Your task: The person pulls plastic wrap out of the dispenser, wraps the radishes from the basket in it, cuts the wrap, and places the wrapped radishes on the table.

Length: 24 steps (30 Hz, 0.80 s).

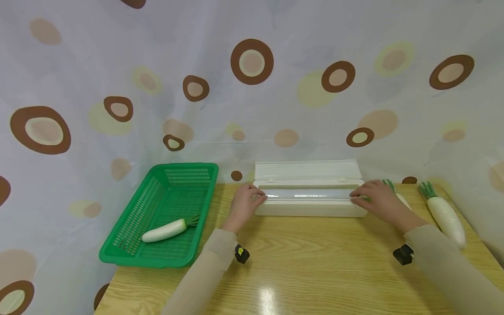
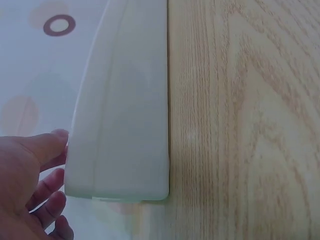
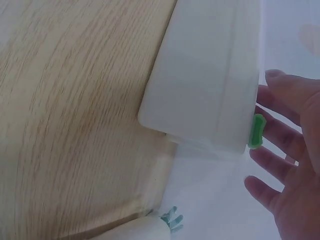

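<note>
A long white cling film box (image 1: 311,209) stands at the back of the table, its lid (image 1: 307,169) raised. Inside it a clear roll of cling film (image 1: 309,194) spans the space between both hands. My left hand (image 1: 245,203) pinches the film at the left end, thumb and forefinger close together. At the right end my right hand (image 1: 379,201) pinches the film the same way. In the right wrist view a green slider (image 3: 257,131) sits at the box's edge, beside the fingers. The box wall hides the fingertips' grip in both wrist views.
A green basket (image 1: 214,188) holding a white radish (image 1: 165,231) stands on the left. At the right lies another white radish (image 1: 446,221) with green stalks; one more radish (image 1: 402,200) is partly hidden by my right hand. A patterned curtain (image 1: 291,100) hangs behind the wooden table (image 1: 307,258).
</note>
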Each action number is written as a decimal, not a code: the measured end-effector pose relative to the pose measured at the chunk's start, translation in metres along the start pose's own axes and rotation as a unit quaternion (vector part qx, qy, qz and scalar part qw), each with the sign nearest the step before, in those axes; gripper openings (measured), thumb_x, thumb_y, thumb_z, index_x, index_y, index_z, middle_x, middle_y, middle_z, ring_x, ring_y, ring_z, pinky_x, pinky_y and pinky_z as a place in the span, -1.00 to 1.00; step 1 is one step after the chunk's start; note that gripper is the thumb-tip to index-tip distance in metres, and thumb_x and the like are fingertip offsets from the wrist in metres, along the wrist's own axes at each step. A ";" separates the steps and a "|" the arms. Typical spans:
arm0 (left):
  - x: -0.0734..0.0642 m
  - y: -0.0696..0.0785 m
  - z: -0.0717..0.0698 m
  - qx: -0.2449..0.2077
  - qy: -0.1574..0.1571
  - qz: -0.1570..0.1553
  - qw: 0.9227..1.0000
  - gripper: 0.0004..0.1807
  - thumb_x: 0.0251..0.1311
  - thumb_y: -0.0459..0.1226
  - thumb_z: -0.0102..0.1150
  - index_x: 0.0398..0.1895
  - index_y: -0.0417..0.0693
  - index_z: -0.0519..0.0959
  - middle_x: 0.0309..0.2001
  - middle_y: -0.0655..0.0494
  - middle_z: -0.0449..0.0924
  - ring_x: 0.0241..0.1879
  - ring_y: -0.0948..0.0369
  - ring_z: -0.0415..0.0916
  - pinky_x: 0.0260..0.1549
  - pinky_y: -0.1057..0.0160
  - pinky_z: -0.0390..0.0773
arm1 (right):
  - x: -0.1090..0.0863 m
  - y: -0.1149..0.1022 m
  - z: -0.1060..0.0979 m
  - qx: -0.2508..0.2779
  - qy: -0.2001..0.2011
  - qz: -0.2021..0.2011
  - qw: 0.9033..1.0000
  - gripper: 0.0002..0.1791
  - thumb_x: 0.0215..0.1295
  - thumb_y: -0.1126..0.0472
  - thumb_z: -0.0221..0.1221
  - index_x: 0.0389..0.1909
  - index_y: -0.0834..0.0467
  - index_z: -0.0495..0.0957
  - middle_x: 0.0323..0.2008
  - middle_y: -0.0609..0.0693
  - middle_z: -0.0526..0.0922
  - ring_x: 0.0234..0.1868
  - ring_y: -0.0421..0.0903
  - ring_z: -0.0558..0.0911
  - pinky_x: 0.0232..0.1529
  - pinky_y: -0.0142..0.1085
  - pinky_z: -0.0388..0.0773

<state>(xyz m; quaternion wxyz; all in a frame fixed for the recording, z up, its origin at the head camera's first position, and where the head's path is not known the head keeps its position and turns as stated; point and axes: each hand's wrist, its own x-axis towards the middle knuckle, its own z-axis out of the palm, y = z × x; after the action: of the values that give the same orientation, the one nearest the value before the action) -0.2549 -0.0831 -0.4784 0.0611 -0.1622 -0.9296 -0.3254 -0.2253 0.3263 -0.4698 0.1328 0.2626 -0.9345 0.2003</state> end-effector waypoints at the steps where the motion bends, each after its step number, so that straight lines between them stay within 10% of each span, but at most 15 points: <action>1: 0.001 0.000 0.000 0.011 -0.005 0.005 1.000 -0.79 0.43 -0.15 0.31 -0.11 -0.09 0.79 -0.05 -0.04 0.58 0.02 0.00 0.51 0.00 0.02 0.58 | 0.000 0.000 0.001 0.000 -0.002 -0.002 1.000 -0.85 0.30 0.31 0.38 -0.13 0.20 0.77 -0.16 0.14 0.72 0.03 0.35 0.56 0.09 0.30 0.42; 24: 0.007 -0.003 0.007 0.020 -0.008 0.021 1.000 -0.80 0.51 -0.22 0.20 -0.17 -0.12 0.75 -0.12 -0.01 0.60 -0.02 0.00 0.49 -0.11 0.04 0.57 | 0.007 0.002 0.012 -0.036 0.017 0.009 0.999 -0.96 0.34 0.33 0.35 -0.28 0.24 0.71 -0.37 0.02 0.69 -0.07 0.28 0.60 0.06 0.23 0.46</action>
<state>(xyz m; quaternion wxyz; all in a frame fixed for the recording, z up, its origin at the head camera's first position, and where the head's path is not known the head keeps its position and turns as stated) -0.2624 -0.0792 -0.4840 0.0638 -0.1832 -0.9328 -0.3036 -0.2339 0.3198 -0.4784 0.1564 0.2462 -0.9409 0.1722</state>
